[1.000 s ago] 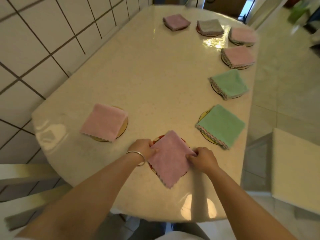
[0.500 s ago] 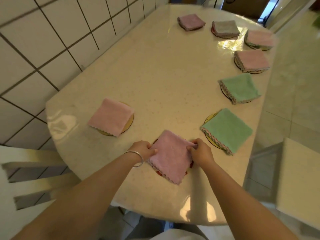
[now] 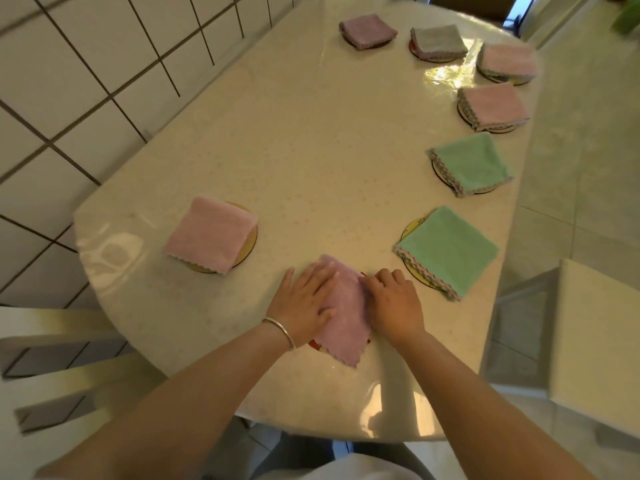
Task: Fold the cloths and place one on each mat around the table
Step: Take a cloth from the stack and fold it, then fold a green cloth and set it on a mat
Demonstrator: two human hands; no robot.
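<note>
A folded mauve cloth (image 3: pixel 344 315) lies on a red-rimmed mat (image 3: pixel 313 344) at the near end of the table (image 3: pixel 311 140). My left hand (image 3: pixel 304 301) lies flat on its left half, fingers straight. My right hand (image 3: pixel 393 303) rests on its right edge with fingers curled at the cloth's upper corner. A pink folded cloth (image 3: pixel 209 233) sits on a yellow mat (image 3: pixel 250 237) to the left. Two green cloths (image 3: pixel 448 251) (image 3: pixel 471 164) lie on mats along the right edge. Farther off lie folded pink cloths (image 3: pixel 491 103) (image 3: pixel 507 60), a grey cloth (image 3: pixel 438 39) and a mauve cloth (image 3: pixel 367 29).
A tiled wall (image 3: pixel 69 81) runs along the table's left side. A white chair (image 3: pixel 52 358) stands at the near left. Another pale chair or stool (image 3: pixel 595 334) stands to the right on the tiled floor.
Both hands have moved in over the mauve cloth. The left hand went from holding its left corner to lying flat on top. The view has shifted slightly.
</note>
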